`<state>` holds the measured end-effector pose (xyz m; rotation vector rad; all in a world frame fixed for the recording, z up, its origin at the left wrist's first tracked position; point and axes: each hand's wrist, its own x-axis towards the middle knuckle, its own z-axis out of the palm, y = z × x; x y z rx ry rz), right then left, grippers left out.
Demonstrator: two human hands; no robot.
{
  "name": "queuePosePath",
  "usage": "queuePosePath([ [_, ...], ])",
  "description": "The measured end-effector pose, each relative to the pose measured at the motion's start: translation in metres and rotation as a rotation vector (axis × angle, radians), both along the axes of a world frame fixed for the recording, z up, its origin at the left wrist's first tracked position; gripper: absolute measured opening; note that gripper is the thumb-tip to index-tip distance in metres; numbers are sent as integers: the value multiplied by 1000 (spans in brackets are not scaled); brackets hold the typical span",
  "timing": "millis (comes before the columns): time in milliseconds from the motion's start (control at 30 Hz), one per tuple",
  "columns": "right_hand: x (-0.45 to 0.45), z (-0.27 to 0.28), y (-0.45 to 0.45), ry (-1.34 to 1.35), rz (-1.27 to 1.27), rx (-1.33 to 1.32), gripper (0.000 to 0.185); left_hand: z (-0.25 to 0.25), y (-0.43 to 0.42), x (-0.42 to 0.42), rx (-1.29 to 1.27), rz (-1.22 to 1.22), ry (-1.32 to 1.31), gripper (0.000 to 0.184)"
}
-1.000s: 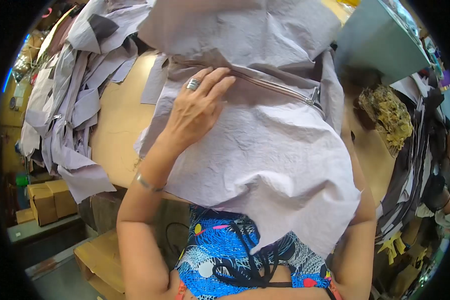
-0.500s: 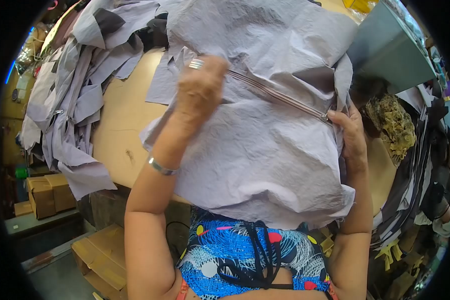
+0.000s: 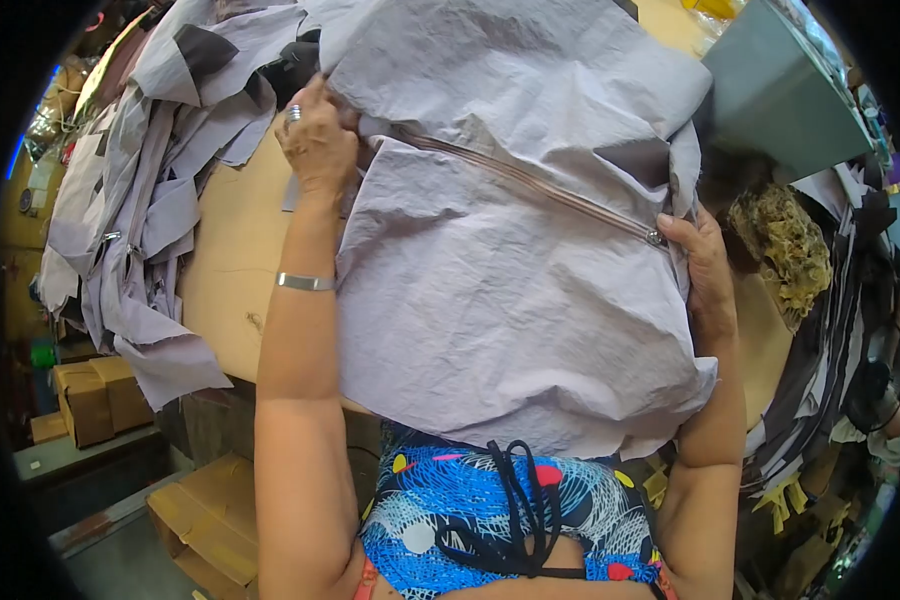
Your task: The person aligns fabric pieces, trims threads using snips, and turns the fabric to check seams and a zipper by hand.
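Observation:
A wrinkled light grey-purple fabric piece [image 3: 510, 290] covers the middle of the table and hangs over its near edge. A brown zipper [image 3: 530, 180] runs across it, slanting down to the right, with a metal slider [image 3: 655, 237] at its right end. My left hand [image 3: 318, 140], with a ring, is closed on the fabric's left edge by the zipper's left end. My right hand [image 3: 702, 262] grips the right edge, thumb on top beside the slider; its other fingers are partly hidden under the cloth.
Grey fabric pieces with zippers [image 3: 170, 210] are heaped on the left of the table [image 3: 235, 260]. At the right are a grey bin [image 3: 785, 95], a yellowish fibrous clump [image 3: 795, 250] and dark strips [image 3: 830, 320]. Cardboard boxes [image 3: 210, 520] stand lower left. Another person's hand [image 3: 895, 420] shows far right.
My left hand has moved left from the zipper to the fabric's edge. My right hand, hidden at first, has come up at the right edge by the slider. The fabric lies flatter.

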<state>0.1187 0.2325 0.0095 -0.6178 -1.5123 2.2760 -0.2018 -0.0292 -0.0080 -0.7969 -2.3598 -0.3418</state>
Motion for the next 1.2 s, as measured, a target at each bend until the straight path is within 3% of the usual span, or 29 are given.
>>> queuePosePath([
  [33,-1,0,0,2,-5,9,39,13,-1,6,294,-219,19,40],
  [67,-1,-1,0,0,-7,18,37,26,-10,8,431,-288,12,42],
  [133,0,-5,2,3,-10,29,35,51,-40,12,550,-248,-67,42],
  [233,2,-19,18,-11,121,-5,32,67,-71,20,1039,-476,-529,46],
  [367,-2,-20,5,28,-37,-116,31,76,-90,49,1313,-553,-885,52],
  [467,-5,-11,-5,20,-122,-145,32,66,-114,46,818,-405,-1020,48],
  [500,-4,-10,-4,11,-55,-99,32,62,-118,45,525,-317,-942,44],
  [567,-2,-11,0,-7,82,-9,31,56,-115,36,370,-220,-861,42],
  [600,-1,-13,1,-4,97,11,31,55,-110,36,291,-171,-819,42],
  [633,-1,-16,1,-1,112,32,31,69,-91,52,177,56,-666,43],
  [733,1,-24,5,6,68,64,29,60,-92,33,7,200,-488,42],
  [767,1,-26,6,9,36,69,29,46,-102,17,447,166,-479,28],
  [867,-1,-23,2,6,-31,52,28,38,-152,-6,1388,-223,-794,17],
  [967,2,-29,8,20,22,8,29,34,-178,-4,1761,-162,-783,22],
  [1067,2,-26,5,15,14,4,32,24,-196,-7,1468,-118,-515,38],
  [1100,1,-23,2,0,6,2,32,19,-203,-14,1247,-96,-242,43],
  [1200,1,-14,-2,-29,-18,1,35,79,-134,51,704,3,-19,43],
])
